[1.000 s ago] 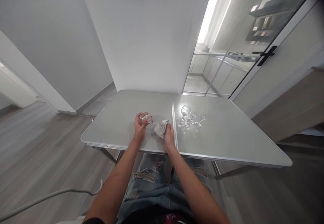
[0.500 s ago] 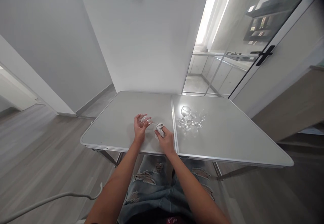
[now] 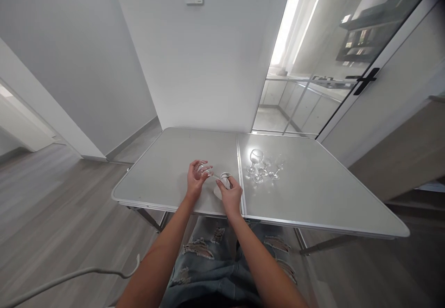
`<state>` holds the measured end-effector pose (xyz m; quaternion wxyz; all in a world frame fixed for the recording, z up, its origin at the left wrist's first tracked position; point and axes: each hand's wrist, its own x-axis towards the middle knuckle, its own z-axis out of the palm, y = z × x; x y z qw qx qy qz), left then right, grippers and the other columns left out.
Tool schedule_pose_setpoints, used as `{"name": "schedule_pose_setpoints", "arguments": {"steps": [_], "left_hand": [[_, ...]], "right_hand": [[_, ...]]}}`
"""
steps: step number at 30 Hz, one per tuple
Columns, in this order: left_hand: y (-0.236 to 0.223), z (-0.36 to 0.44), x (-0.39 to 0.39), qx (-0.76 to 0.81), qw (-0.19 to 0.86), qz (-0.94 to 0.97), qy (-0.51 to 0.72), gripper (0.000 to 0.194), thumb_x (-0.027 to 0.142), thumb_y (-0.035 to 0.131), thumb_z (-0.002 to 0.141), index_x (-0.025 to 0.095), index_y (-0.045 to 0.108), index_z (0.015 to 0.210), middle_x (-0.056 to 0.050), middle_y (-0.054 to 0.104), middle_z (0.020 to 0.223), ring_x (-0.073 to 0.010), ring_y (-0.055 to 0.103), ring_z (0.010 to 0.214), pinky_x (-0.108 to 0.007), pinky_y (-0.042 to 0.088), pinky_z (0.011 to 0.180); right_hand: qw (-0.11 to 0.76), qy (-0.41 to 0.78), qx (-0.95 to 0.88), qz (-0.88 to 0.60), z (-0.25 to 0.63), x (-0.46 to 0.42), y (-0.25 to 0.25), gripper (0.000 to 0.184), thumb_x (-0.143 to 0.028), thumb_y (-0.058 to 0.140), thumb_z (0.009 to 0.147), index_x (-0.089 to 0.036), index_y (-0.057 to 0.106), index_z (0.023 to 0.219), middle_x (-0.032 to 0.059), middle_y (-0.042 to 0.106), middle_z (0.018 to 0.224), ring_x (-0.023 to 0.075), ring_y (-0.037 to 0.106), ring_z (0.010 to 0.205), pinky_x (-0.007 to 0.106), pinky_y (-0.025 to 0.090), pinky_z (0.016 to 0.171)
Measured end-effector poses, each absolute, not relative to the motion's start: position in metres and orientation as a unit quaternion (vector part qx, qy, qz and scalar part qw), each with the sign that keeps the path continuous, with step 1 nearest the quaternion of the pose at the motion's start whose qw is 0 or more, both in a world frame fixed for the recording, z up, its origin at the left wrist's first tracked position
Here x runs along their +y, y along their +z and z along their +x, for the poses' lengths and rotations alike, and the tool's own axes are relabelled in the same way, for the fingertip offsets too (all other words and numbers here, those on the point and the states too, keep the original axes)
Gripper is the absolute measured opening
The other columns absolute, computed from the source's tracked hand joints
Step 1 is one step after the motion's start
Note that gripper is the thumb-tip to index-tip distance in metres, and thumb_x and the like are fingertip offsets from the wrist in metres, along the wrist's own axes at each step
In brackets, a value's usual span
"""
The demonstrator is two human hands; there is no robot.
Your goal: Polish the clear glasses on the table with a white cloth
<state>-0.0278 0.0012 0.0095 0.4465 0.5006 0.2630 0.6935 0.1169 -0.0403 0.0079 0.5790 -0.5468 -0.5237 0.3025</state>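
At a grey folding table (image 3: 320,192) split by a metal seam (image 3: 239,159), with open room from clustered clear stemmed glasses (image 3: 256,157) just right of that seam out to the right edge, and again from the left hand (image 3: 195,178) to the left edge. Gripping, near the front edge left of the seam, a tilted wine glass (image 3: 203,168) by its bowl with left fingers wrapped round, and clamping a pale cloth (image 3: 218,192) at its stem end with the fingers of the right hand (image 3: 232,196).

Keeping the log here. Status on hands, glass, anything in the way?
Left hand holds glass by bowl, tilted. Right hand holds cloth at foot end. Other glasses right of hands, apart.
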Motion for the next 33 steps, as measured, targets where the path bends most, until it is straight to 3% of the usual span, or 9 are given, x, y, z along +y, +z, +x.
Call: {"name": "schedule_pose_setpoints", "arguments": {"steps": [3,7,12,19,24,29,33], "left_hand": [[0.009,-0.028,0.002,0.276,0.427,0.489,0.709,0.06,0.044,0.079,0.079,0.028,0.045,0.126,-0.013,0.056,0.13,-0.027,0.068,0.111,-0.044,0.059,0.087],[0.01,-0.028,0.001,0.275,0.431,0.492,0.705,0.06,0.043,0.079,0.079,0.027,0.045,0.126,-0.013,0.056,0.13,-0.0267,0.068,0.11,-0.044,0.059,0.089],[0.01,-0.026,0.001,0.261,0.462,0.498,0.686,0.061,0.043,0.078,0.08,0.027,0.044,0.127,-0.014,0.056,0.129,-0.0268,0.068,0.109,-0.043,0.06,0.086],[0.01,-0.028,0.002,0.266,0.456,0.481,0.7,0.06,0.044,0.078,0.08,0.028,0.044,0.127,-0.013,0.056,0.13,-0.0265,0.068,0.109,-0.044,0.06,0.085],[0.008,-0.03,0.005,0.279,0.426,0.435,0.743,0.053,0.046,0.073,0.084,0.029,0.045,0.126,-0.012,0.054,0.134,-0.0256,0.067,0.113,-0.042,0.06,0.088],[0.007,-0.029,0.006,0.268,0.439,0.443,0.734,0.054,0.041,0.075,0.084,0.029,0.044,0.127,-0.012,0.053,0.134,-0.0263,0.067,0.112,-0.043,0.06,0.087],[0.008,-0.028,0.005,0.266,0.445,0.455,0.724,0.055,0.041,0.076,0.083,0.028,0.044,0.126,-0.013,0.054,0.133,-0.0268,0.067,0.112,-0.043,0.06,0.086]], "right_hand": [[0.581,0.278,-0.547,-0.535,0.12,-0.046,0.01,0.032,-0.049,0.066,0.083,-0.02,0.06,0.071,-0.0026,0.054,0.063,0.0152,0.043,0.063,0.025,0.036,0.062],[0.603,0.321,-0.48,-0.551,0.122,-0.038,0.006,0.033,-0.054,0.063,0.084,-0.021,0.062,0.088,0.0,0.062,0.078,0.0169,0.05,0.072,0.026,0.041,0.068],[0.563,0.414,-0.471,-0.539,0.119,-0.025,0.002,0.036,-0.058,0.05,0.091,-0.023,0.052,0.081,-0.0032,0.052,0.071,0.0157,0.047,0.067,0.025,0.039,0.062],[0.577,0.277,-0.542,-0.544,0.116,-0.039,0.02,0.023,-0.043,0.057,0.09,-0.023,0.054,0.079,-0.0017,0.054,0.071,0.0165,0.045,0.066,0.027,0.035,0.064],[0.524,0.333,-0.643,-0.448,0.117,-0.046,0.025,0.025,-0.042,0.062,0.087,-0.021,0.056,0.074,-0.0042,0.049,0.064,0.0132,0.04,0.06,0.025,0.032,0.06],[0.606,0.268,-0.501,-0.556,0.121,-0.043,0.02,0.029,-0.047,0.055,0.092,-0.02,0.053,0.081,-0.004,0.051,0.069,0.0131,0.042,0.065,0.024,0.032,0.061],[0.582,0.267,-0.512,-0.572,0.119,-0.037,0.017,0.025,-0.043,0.051,0.093,-0.02,0.054,0.083,-0.0035,0.053,0.07,0.0138,0.043,0.064,0.025,0.033,0.062]]}}
